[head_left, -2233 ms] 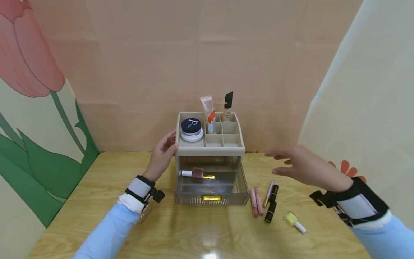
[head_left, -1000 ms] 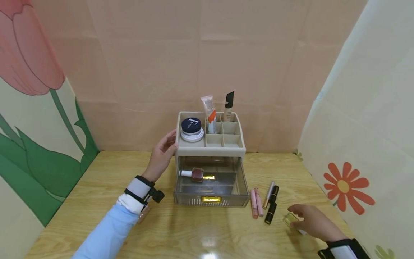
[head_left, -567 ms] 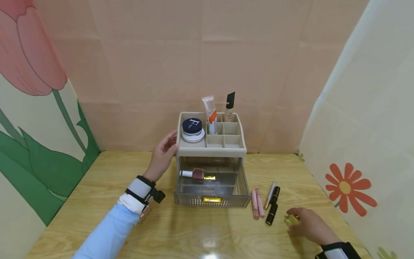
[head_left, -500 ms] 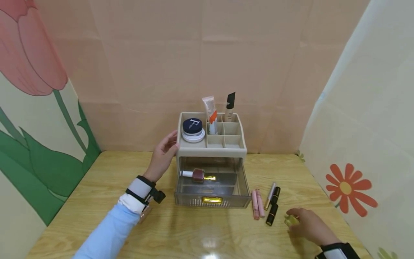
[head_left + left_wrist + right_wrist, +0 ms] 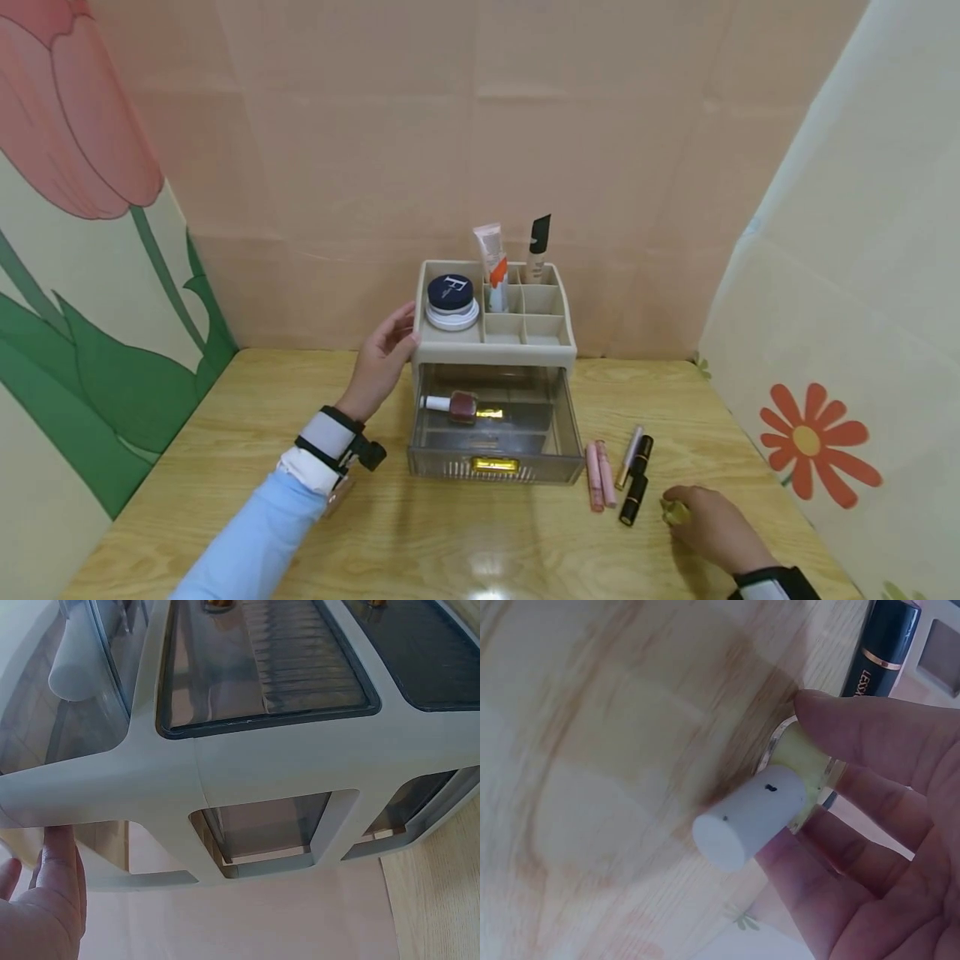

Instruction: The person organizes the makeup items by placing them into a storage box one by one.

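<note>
My right hand (image 5: 712, 521) pinches a nail polish bottle (image 5: 675, 512) low over the table at the right. The right wrist view shows its white cap (image 5: 746, 817) pointing away from the palm and the yellow glass between thumb and fingers. At the upper left side of the beige makeup organizer (image 5: 495, 354), my left hand (image 5: 378, 367) grips the frame; a fingertip is hidden behind the frame in the left wrist view. The organizer's clear top drawer (image 5: 495, 467) is pulled out. In it lies a dark red nail polish bottle (image 5: 462, 407) with a white cap.
Two pink tubes (image 5: 600, 475), a slim silver-and-gold tube (image 5: 628, 457) and black tubes (image 5: 636, 483) lie right of the drawer. On top stand a dark-lidded jar (image 5: 450, 292), a squeeze tube (image 5: 492, 267) and a black-capped bottle (image 5: 537, 250). A pinkish item (image 5: 337, 497) is partly hidden beneath my left wrist.
My right hand has come down from beside the organizer to the yellow nail polish bottle and taken hold of it. My left hand has stayed at the organizer's side.
</note>
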Tool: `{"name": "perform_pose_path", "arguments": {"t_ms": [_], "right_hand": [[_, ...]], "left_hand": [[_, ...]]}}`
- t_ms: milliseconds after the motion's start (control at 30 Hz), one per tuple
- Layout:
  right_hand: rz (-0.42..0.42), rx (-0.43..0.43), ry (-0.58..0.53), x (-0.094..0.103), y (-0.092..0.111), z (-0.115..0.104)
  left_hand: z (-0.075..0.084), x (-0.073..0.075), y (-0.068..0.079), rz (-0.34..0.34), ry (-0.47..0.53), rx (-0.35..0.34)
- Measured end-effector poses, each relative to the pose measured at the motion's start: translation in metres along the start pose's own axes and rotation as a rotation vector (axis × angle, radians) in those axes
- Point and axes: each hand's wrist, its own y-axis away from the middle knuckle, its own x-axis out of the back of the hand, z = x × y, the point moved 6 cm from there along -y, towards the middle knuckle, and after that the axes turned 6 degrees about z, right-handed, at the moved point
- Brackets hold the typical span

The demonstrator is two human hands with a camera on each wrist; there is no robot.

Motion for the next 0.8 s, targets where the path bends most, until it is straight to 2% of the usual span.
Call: {"name": "perform_pose_path", "arguments": {"t_ms": [267, 400, 567, 800], "right_hand": [[-0.021, 0.001, 0.0, 0.0, 0.0, 0.002], [-0.013, 0.013, -0.007, 0.006, 0.002, 0.001], [0.035, 0.073, -0.004, 0.025, 0.004, -0.006], [0.073, 0.141, 0.011, 0.062, 0.005, -0.027]], "left_hand": [[0.0, 0.0, 0.0, -0.006, 0.002, -0.009], [0.0, 0.0, 0.0, -0.005, 0.008, -0.003], [0.0, 0.0, 0.0, -0.007, 0.01, -0.004], [0.0, 0.0, -0.001, -0.008, 0.006, -0.012]]}}
